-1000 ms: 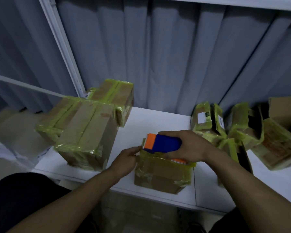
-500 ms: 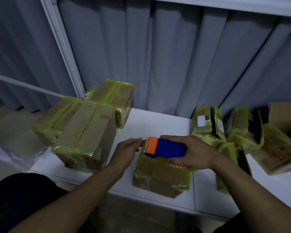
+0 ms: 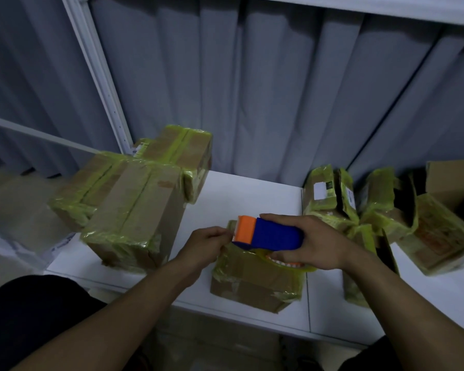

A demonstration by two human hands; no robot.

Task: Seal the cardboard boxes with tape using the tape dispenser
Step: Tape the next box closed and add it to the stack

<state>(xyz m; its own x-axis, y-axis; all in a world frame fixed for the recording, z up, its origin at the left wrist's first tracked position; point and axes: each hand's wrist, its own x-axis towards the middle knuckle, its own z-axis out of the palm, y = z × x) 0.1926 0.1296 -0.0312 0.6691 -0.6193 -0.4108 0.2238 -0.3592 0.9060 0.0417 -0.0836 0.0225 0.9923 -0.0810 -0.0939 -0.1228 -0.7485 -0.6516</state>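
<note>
Blue-and-orange tape dispenser (image 3: 272,233) sits atop the small cardboard box (image 3: 255,279) near the front edge of the white table (image 3: 252,194), gripped by the right hand (image 3: 323,243). The left hand (image 3: 204,242) pinches the tape end (image 3: 231,238) beside the blade, so skin could get nicked, or slack tape could wrinkle.

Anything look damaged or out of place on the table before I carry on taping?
Yes. The boxes on the right look crumpled and split, with dark gaps between their flaps, and they lean on one another. The box under the tape dispenser in the right hand looks closed and whole.
</note>
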